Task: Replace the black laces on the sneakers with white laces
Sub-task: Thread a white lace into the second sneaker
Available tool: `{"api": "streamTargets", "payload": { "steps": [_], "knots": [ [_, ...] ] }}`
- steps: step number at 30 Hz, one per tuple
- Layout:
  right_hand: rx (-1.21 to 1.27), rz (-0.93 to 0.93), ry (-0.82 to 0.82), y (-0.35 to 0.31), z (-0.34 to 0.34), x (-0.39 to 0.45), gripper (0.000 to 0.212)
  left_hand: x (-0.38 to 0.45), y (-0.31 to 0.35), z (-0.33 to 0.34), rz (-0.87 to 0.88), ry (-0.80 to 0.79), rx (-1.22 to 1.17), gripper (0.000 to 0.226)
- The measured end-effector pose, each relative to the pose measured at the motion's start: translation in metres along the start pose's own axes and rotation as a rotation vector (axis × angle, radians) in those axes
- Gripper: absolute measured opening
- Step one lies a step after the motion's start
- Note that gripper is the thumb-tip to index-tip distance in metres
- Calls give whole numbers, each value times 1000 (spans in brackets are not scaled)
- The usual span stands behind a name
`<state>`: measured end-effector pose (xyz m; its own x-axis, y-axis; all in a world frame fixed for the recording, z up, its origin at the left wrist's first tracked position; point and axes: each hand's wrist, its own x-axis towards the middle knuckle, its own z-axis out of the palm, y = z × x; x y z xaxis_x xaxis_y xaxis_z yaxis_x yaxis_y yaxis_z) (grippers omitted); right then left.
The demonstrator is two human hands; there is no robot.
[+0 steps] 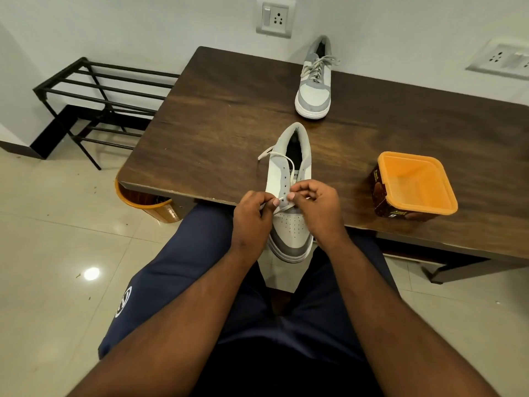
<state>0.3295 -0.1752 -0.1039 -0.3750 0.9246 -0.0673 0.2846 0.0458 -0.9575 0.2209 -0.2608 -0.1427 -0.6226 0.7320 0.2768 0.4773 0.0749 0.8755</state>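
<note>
White lace (282, 199) pinched btwn left hand (252, 216) & right hand (315, 207), over sneaker (289, 224) toe.

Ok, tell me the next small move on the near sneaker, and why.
Probably pull the white lace through a lowest eyelet and even its ends. Both the left hand and the right hand pinch it low on the near sneaker, whose upper eyelets look empty, while the far sneaker already looks laced.
</note>
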Motion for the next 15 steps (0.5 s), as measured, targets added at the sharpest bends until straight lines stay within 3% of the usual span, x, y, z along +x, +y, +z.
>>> {"api": "streamTargets", "payload": {
  "steps": [2,7,15],
  "knots": [
    [-103,-23,103,2,-2,0,11,0,-3,0,-12,-4,29,7],
    [-469,-98,61,-2,-1,-2,15,4,-8,3,-30,-17,95,11],
    [-399,-18,-24,5,4,3,18,6,-12,6,26,-100,80,12]
  ]
}}
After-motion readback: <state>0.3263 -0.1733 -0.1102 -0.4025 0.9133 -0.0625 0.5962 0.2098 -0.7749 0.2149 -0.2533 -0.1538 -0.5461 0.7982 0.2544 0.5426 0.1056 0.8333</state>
